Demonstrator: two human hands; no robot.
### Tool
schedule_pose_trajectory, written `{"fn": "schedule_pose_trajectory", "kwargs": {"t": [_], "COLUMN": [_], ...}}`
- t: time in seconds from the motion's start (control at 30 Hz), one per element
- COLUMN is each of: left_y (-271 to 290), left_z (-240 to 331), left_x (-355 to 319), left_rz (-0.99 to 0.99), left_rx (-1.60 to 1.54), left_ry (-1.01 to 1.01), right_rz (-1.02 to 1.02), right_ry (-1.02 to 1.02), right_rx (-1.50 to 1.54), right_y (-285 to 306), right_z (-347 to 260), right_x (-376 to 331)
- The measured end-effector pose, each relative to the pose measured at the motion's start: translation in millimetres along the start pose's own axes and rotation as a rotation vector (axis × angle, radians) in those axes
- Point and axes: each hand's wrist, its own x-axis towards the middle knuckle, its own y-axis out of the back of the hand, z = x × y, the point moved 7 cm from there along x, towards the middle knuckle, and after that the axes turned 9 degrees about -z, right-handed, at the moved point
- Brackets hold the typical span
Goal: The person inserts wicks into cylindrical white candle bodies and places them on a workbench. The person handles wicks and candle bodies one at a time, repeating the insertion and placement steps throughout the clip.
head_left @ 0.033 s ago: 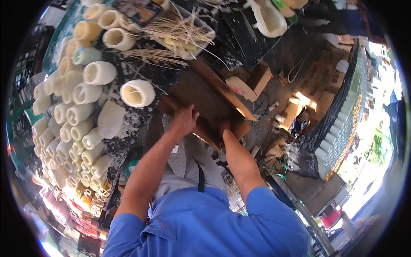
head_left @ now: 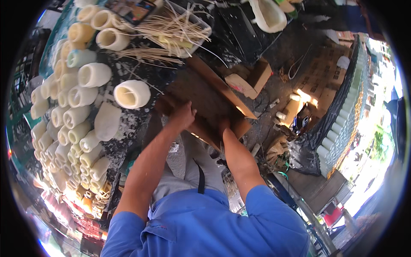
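One long, open-topped box of brown cardboard (head_left: 199,92) right in front of the body, set at a slant, with the shadowed inside facing up. Left hand (head_left: 183,116) at the box's near wall, toward the left end, back of the hand up, fingers bent around the edge, thumb pointing right; partly curled by the look of it, but cannot tell about any firm hold on the cardboard. Right hand (head_left: 223,124) down at the right end of the same box, in deep shadow; cannot tell how far open or closed, nor with what, if anything, in the fingers.

Left of the box, on a black worktop spattered with white (head_left: 130,119): one thick-walled, hollow, cream-coloured cup (head_left: 140,93), apart from the rest. Near that cup, a flat, pale, rounded slab (head_left: 108,121). Farther left, crowded rows of similar hollow cream and yellowish cups (head_left: 77,116), mostly lying with mouths outward. Beyond the box, a pale rectangular tray (head_left: 208,33) under a loose heap of thin, straw-coloured strips (head_left: 169,34). To the right, a smaller open carton of brown cardboard (head_left: 244,85), just beside the long box.
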Motion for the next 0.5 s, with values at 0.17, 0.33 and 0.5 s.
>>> {"fn": "schedule_pose_trajectory", "kwargs": {"t": [0.17,0.33,0.5], "left_y": [-100,-139,-173], "left_z": [-48,-69,-90], "left_x": [118,160,166], "left_rz": [-0.709,-0.518,-0.222], "left_rx": [0.406,0.258,0.077], "left_ry": [0.086,0.002,0.022], "right_rz": [0.03,0.206,0.205], "right_ry": [0.158,0.153,0.045], "right_rx": [-0.017,0.506,0.413], "right_y": [7,26,28], "right_z": [-15,1,5], "right_x": [44,57,63]}}
